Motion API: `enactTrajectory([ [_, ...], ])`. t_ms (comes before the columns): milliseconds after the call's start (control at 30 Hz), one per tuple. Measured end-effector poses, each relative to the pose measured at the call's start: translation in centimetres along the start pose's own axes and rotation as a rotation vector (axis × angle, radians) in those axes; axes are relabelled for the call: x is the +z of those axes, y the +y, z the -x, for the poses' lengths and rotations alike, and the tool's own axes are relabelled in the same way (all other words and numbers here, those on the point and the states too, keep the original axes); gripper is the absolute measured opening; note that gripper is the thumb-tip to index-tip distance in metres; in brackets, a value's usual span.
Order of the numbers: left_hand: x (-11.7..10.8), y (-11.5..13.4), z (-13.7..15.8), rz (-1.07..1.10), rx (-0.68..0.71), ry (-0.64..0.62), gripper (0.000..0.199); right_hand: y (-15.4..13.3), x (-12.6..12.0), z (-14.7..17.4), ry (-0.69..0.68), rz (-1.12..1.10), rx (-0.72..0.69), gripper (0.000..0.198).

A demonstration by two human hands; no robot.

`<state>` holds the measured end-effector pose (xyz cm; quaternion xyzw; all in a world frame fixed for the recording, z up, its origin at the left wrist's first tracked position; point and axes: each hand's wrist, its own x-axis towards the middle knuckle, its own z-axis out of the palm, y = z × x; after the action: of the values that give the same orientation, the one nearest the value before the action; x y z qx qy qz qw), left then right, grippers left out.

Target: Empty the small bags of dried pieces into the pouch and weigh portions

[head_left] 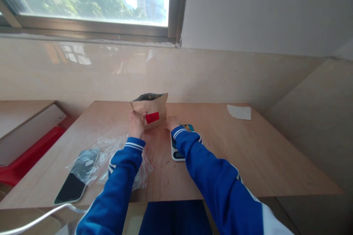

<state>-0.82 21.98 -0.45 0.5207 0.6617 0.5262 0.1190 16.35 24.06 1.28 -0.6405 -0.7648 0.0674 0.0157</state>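
A brown kraft paper pouch [157,105] with a red label stands near the back edge of the table, its mouth open and its inside dark. My left hand [137,124] grips the pouch by its left side, thumb on the front beside the label. My right hand [172,122] is at the pouch's lower right edge with its fingers curled; what they hold, if anything, is hidden. Below that hand sits a small white kitchen scale [176,154], partly covered by my right sleeve. Something blue and orange-brown lies on the scale, mostly hidden.
Clear plastic zip bags [142,176] lie left of the scale, partly under my left arm. They overlap a dark phone [72,187]. A torn white paper piece [239,112] lies at the back right. Crumbs dot the wooden table [248,158]. A white cable [41,220] crosses the lower left.
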Motion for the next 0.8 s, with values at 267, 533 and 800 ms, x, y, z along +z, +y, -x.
enactTrajectory([
  [267,0.1,0.1,-0.1,0.028,-0.031,-0.008,0.034,4.0,-1.4,3.3,0.049,-0.073,-0.071,0.036],
  [533,0.0,-0.3,-0.6,0.039,-0.02,-0.018,0.031,10.1,0.6,5.7,0.312,-0.347,-0.075,0.041],
  [800,0.1,-0.5,-0.4,0.062,0.0,-0.007,0.033,19.1,7.9,12.3,0.709,-0.548,0.139,0.027],
])
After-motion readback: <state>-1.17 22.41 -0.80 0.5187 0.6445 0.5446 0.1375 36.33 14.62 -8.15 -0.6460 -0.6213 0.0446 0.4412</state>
